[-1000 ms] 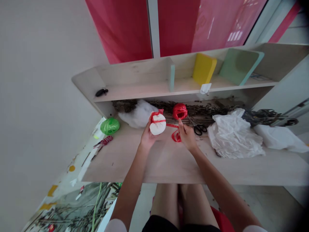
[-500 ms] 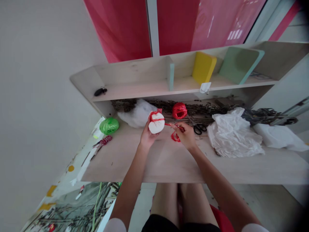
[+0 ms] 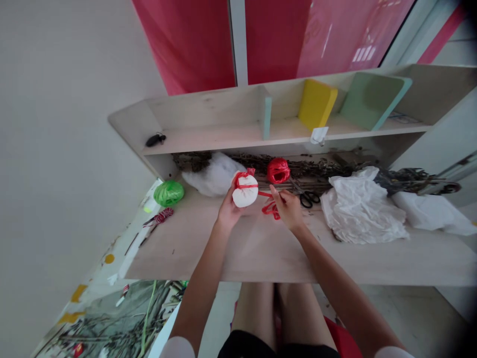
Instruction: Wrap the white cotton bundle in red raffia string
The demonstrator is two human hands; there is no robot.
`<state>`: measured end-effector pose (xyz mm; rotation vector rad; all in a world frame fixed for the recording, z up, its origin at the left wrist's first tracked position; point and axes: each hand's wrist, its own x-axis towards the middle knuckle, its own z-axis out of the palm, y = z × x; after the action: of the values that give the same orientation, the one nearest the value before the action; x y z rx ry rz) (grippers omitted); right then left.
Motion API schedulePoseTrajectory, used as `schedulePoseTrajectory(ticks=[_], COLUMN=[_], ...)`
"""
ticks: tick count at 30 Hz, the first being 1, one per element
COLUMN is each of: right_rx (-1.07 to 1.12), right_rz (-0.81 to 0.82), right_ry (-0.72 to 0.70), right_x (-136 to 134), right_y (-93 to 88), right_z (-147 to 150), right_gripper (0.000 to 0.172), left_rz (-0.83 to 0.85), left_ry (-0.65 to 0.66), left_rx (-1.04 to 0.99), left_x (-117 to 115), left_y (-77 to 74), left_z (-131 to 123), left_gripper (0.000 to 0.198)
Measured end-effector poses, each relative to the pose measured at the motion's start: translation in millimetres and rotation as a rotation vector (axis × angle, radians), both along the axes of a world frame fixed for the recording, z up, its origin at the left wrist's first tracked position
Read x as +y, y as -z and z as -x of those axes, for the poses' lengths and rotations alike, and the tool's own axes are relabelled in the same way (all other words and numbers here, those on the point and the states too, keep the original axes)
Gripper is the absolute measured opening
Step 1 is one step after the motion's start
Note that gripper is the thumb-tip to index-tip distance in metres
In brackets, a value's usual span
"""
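Note:
A round white bundle (image 3: 245, 196) with red plastic ribbon wound around it rests in my left hand (image 3: 228, 211), whose fingers wrap its left side and underside. From the bundle a strand of red ribbon (image 3: 264, 194) runs to the right, pulled fairly straight. My right hand (image 3: 288, 209) pinches that strand between thumb and fingers. Below the strand, a loose curl of the same ribbon (image 3: 271, 211) hangs near the right fingertips. Behind my hands sits a red ribbon ball (image 3: 278, 170). Black-handled scissors (image 3: 309, 199) lie just right of my right hand.
White stuffing (image 3: 214, 174) lies behind my left hand. A green ribbon ball (image 3: 169, 193) and a red-white yarn bundle (image 3: 163, 215) are at the left. Crumpled white paper (image 3: 363, 209) covers part of the desk (image 3: 261, 256) at right. Dried stalks line the back beneath a shelf (image 3: 208, 140).
The white bundle has turned slightly in my left hand and shifted a little right. My right hand's grip on the ribbon has changed, and the loose curl has moved slightly.

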<state>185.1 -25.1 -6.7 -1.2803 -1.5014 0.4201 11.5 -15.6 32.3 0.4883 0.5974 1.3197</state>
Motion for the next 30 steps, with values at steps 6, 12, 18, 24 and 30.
schedulePoseTrajectory(ticks=[6,12,18,24,30], right_rx=[-0.129,-0.174,-0.084,0.045,0.056], right_rz=[-0.005,-0.015,-0.093,0.019,0.044], right_ry=[-0.034,-0.087,-0.111,-0.065,0.029], right_x=[0,-3,-4,-3,2], right_y=[0.0,2.8,0.3,-3.1,5.9], right_z=[1,7,7,5,2], right_gripper=[0.054,0.033,0.025,0.038,0.041], left_rz=[0.04,0.092,0.079,0.077,-0.02], left_ry=[0.011,0.001,0.04,0.041,0.039], left_rx=[0.059,0.082,0.116,0.088,0.083], left_x=[1,4,4,2,-1], left_y=[3.4,7.5,9.5,6.5,11.6], left_z=[3,3,2,-3,-11], left_gripper=[0.04,0.042,0.04,0.035,0.037])
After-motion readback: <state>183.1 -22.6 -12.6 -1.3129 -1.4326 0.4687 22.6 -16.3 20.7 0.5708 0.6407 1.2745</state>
